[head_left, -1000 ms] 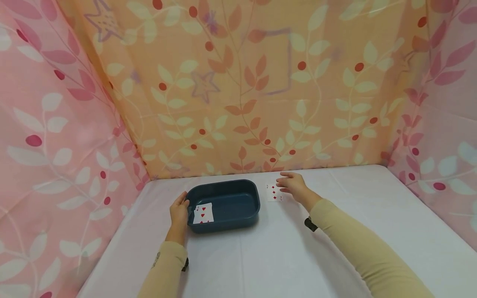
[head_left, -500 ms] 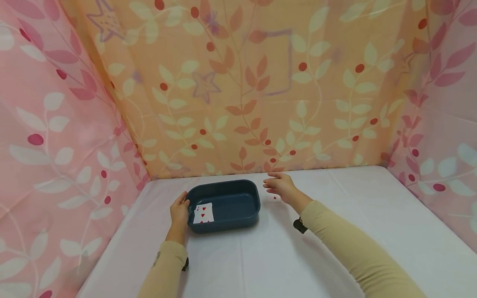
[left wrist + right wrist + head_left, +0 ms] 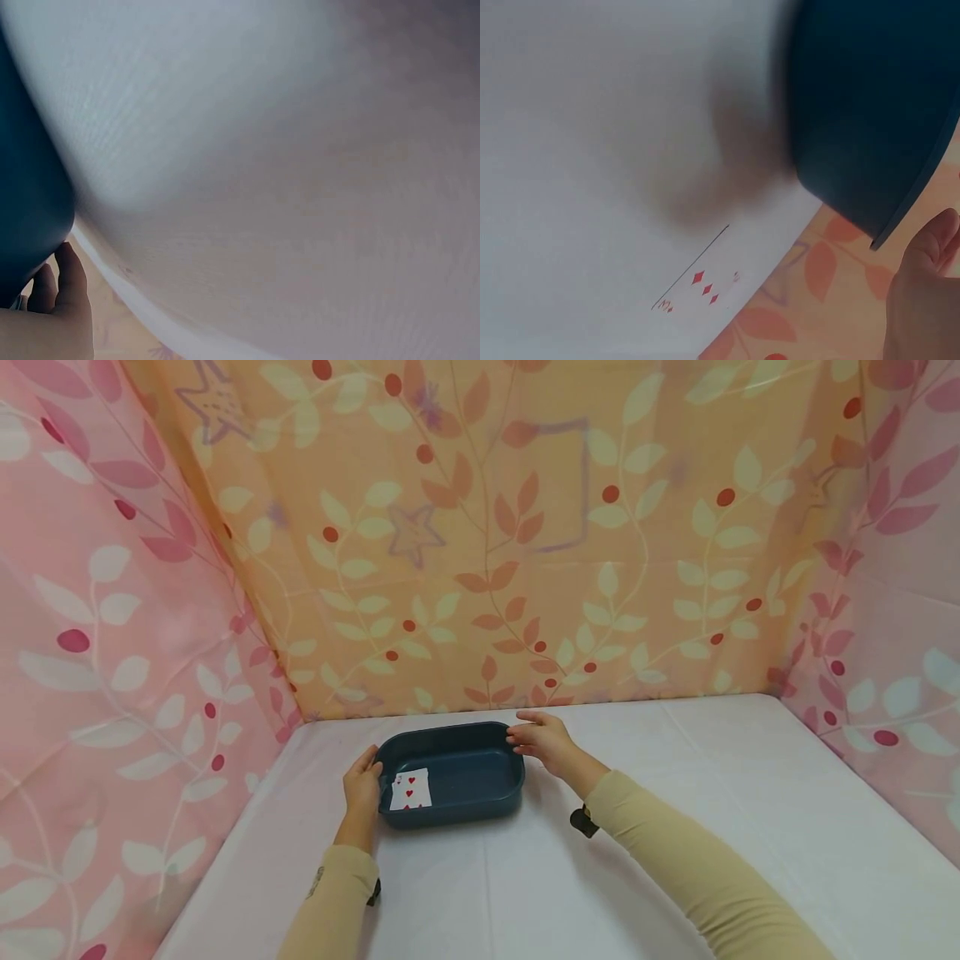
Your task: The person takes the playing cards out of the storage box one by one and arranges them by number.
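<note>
Tray point(image 3: 453, 817), dark blue and oblong, stands on the white table point(image 3: 480, 885) in the head view; the left hand point(image 3: 360, 789) grips its left end, fingers bent at the rim. Inside the tray, toward that same end, lies a card with red hearts point(image 3: 410, 790), near the left hand's fingertips but apart from them. The right hand point(image 3: 547, 745) is at the tray's far right corner, its fingers fairly straight and the forefinger spread from the others; the fingertips overlap the rim, though I cannot tell whether they touch it. Behind the tray hangs an orange leaf-patterned cloth point(image 3: 480, 543). In the left wrist view, the left hand's fingers curl against the tray's edge. In the right wrist view, a card with three red diamonds point(image 3: 707, 287) lies face up on the table outside the tray, apart from the right hand's thumb; cloth shows between that thumb and the tray's rim, while the other fingers are mostly out of sight.
</note>
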Motion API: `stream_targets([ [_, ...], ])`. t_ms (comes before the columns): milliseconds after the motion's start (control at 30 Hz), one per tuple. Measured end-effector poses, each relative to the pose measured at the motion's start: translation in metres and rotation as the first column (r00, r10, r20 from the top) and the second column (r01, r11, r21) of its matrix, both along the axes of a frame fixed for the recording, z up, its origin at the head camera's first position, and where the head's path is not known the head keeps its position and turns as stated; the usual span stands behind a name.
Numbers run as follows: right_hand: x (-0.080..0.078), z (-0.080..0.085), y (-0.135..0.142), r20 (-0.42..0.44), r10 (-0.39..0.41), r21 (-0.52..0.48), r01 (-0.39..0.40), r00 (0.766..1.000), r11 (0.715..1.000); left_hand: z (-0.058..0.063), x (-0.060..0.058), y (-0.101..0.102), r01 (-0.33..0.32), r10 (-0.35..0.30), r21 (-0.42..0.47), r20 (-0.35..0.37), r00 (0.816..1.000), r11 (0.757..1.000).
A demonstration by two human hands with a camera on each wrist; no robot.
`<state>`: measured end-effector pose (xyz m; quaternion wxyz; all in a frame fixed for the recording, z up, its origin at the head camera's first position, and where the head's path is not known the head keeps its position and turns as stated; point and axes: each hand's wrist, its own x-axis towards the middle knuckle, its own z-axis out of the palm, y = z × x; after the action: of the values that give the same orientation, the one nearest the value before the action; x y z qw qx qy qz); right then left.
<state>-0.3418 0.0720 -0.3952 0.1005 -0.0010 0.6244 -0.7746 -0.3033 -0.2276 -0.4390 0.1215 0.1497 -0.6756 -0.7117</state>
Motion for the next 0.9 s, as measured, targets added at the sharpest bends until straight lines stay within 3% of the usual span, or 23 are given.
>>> stream_targets([
  [400, 0.01, -0.008, -0.024, -0.035, 0.086, -0.047, -0.087, 0.996, 0.995, -0.001, -0.001, 0.0, 0.001, -0.001, -0.009, -0.009, 1.0, 1.0],
  [900, 0.016, -0.018, -0.049, -0.031, 0.128, -0.061, -0.13, 0.991, 0.99, 0.001, 0.001, 0.002, -0.019, 0.019, -0.016, -0.022, 1.0, 1.0],
])
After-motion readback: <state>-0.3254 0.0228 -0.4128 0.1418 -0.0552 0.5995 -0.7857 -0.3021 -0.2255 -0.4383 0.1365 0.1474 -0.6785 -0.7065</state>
